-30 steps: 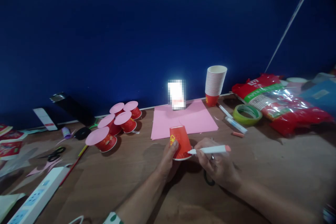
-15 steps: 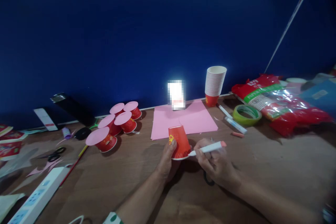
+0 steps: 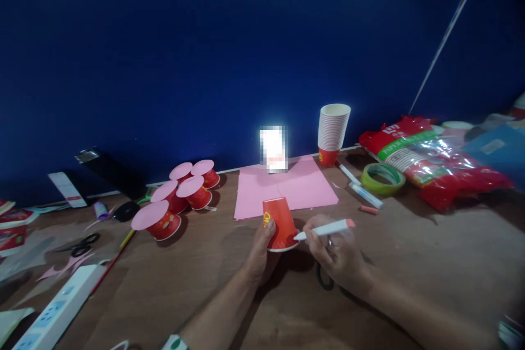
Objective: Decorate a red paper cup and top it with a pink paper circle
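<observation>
My left hand (image 3: 262,251) is closed around a red paper cup (image 3: 281,224), held upside down with its white rim at the bottom and the thumb across its side. A white marker (image 3: 326,228) with a pinkish end is pinched in my right hand (image 3: 336,251). Its tip meets or nearly meets the cup's right side near the rim. Behind the cup lies a stack of pink paper (image 3: 254,191). Under my right hand shows part of a dark ring-shaped thing (image 3: 324,279), perhaps a scissors handle.
Several upturned red cups topped with pink discs (image 3: 152,215) stand at left. A tall cup stack (image 3: 333,131), green tape roll (image 3: 383,179) and red cup package (image 3: 430,158) are at right. Scissors (image 3: 85,243) and a white power strip (image 3: 61,306) lie at far left.
The view has shifted slightly, so things on the table sit a little further left. My hands keep their grips on cup and marker, and the marker tip stays at the cup's lower right side.
</observation>
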### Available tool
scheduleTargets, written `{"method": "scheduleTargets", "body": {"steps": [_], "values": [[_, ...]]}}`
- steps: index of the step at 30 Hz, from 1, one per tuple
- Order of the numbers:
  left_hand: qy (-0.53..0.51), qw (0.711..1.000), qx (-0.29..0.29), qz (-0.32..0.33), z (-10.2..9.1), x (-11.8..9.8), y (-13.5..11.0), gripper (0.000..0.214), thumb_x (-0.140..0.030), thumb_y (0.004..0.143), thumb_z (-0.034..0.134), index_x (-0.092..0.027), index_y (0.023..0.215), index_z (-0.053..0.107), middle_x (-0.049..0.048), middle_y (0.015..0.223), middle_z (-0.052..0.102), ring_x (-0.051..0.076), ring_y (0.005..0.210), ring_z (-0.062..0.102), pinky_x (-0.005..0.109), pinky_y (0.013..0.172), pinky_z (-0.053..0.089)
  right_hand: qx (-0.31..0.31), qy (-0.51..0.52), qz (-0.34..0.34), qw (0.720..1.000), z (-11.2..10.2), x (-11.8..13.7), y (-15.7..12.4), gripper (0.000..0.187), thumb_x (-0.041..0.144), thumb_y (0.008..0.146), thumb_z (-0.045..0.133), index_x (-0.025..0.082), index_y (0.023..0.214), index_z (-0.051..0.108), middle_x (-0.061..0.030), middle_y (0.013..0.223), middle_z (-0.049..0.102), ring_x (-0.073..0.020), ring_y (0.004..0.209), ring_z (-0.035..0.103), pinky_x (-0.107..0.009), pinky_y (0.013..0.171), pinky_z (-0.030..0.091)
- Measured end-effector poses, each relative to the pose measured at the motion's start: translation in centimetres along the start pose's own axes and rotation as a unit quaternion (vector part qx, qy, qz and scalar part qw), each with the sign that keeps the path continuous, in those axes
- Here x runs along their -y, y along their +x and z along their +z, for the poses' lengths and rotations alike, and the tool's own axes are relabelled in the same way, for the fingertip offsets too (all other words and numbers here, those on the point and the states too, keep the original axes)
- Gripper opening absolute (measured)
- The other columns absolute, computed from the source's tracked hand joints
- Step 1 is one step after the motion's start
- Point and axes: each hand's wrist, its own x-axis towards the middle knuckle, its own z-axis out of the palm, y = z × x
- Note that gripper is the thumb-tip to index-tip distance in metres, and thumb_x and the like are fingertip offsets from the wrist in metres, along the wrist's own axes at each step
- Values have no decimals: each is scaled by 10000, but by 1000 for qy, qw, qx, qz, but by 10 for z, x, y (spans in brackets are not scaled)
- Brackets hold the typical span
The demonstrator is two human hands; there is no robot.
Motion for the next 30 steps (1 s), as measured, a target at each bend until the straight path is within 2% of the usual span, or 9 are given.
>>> {"method": "scheduleTargets", "body": {"steps": [5,17,30], "values": [[4,1000,11,-6,0,0,0,439,-500,785,668,-90,943,688,104,875,703,204,807,632,336,846,467,-4,1,6,1000,0,1,0,182,163,923,438,195,781,548,3,697,609,-143,651,581,-265,639,417],[0,1000,-6,-16,0,0,0,437,-505,766,683,-101,930,680,105,877,707,215,814,645,349,858,471,-3,1,3,1000,0,-1,-1,190,157,928,425,194,784,543,1,710,607,-138,660,577,-264,644,416],[-12,999,-32,9,1,-1,0,409,-473,773,687,-96,933,676,100,872,711,208,816,648,341,854,474,7,6,18,1000,0,-1,1,192,188,919,429,195,769,548,-3,673,608,-142,606,562,-269,597,421]]}}
